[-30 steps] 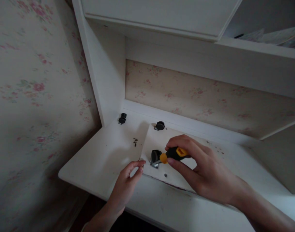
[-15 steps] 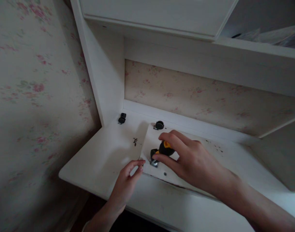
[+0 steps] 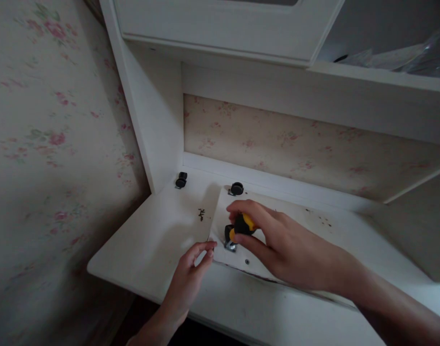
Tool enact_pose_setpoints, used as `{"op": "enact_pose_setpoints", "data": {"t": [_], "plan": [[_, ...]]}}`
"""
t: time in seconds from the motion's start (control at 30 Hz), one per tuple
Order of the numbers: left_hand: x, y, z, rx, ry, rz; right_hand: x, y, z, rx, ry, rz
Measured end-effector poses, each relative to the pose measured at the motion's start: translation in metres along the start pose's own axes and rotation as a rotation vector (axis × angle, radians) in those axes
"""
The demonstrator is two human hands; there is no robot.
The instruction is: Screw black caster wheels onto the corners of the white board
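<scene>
My right hand [image 3: 277, 235] is wrapped round the black and yellow handle of a screwdriver [image 3: 243, 225]. The tool leans over a black caster [image 3: 228, 231], whose metal plate [image 3: 230, 247] lies at the near left corner of a white board [image 3: 220, 226]. Where its tip meets the plate cannot be made out. At that same corner, my left hand [image 3: 193, 264] has thumb and forefinger pinched together. Something small and dark shows at their tips, too small to name. A second caster [image 3: 237, 188] sits at the board's far left corner.
Left of the board, several small screws [image 3: 201, 214] lie on the white desk [image 3: 140, 250]. Farther back is a loose caster [image 3: 181, 180]. A cabinet [image 3: 220, 38] overhangs the desk, and a side panel [image 3: 158, 115] and papered wall [image 3: 54, 182] bound the left.
My right hand has turned the screwdriver handle, its yellow parts now showing differently. The left hand keeps its pinch at the corner. The whole view has shifted slightly.
</scene>
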State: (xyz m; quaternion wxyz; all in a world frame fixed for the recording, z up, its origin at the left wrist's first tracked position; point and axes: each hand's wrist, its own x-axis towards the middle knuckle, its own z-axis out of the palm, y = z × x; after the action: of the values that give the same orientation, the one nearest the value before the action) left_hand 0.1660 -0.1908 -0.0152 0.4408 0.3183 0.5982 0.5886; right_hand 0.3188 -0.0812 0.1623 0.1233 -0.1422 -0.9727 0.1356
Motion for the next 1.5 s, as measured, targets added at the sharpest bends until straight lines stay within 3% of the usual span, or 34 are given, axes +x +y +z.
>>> {"op": "enact_pose_setpoints", "data": {"t": [0.13,0.23,0.37,0.53,0.67,0.83,0.97,1.1,1.2,1.33,1.4,1.5], "plan": [[0.0,-0.001,0.0,0.003,0.001,-0.005,0.0,0.0,0.0,-0.1,0.067,0.052],[0.0,-0.001,0.0,-0.008,0.011,-0.01,-0.001,0.0,-0.002,0.006,0.0,0.014],[0.0,-0.001,0.001,-0.014,0.015,-0.014,-0.001,-0.001,-0.004,-0.125,0.011,0.087],[0.001,-0.003,0.001,-0.025,0.011,0.0,-0.001,0.0,-0.003,0.024,-0.029,-0.018],[0.001,-0.003,0.001,-0.031,0.01,-0.015,-0.002,-0.001,-0.002,-0.139,-0.002,0.061],[0.001,-0.001,0.001,-0.074,0.025,-0.018,-0.006,-0.003,-0.005,0.011,-0.075,-0.008],[0.0,-0.001,0.002,-0.098,0.032,-0.014,-0.006,-0.004,-0.003,-0.098,-0.067,0.043],[0.0,-0.002,0.002,-0.112,0.041,-0.019,-0.006,-0.007,-0.001,-0.067,-0.04,-0.015],[0.001,-0.005,0.001,-0.116,0.04,-0.032,-0.014,-0.011,-0.005,-0.055,0.072,-0.033],[0.003,-0.008,-0.002,-0.121,0.095,-0.033,-0.038,-0.013,-0.005,-0.051,0.358,-0.063],[0.002,-0.008,-0.003,-0.127,0.164,-0.009,-0.055,-0.011,0.006,0.025,0.517,-0.028],[0.0,-0.003,-0.001,-0.258,0.261,-0.004,-0.076,-0.01,0.036,0.31,0.758,0.069]]}}
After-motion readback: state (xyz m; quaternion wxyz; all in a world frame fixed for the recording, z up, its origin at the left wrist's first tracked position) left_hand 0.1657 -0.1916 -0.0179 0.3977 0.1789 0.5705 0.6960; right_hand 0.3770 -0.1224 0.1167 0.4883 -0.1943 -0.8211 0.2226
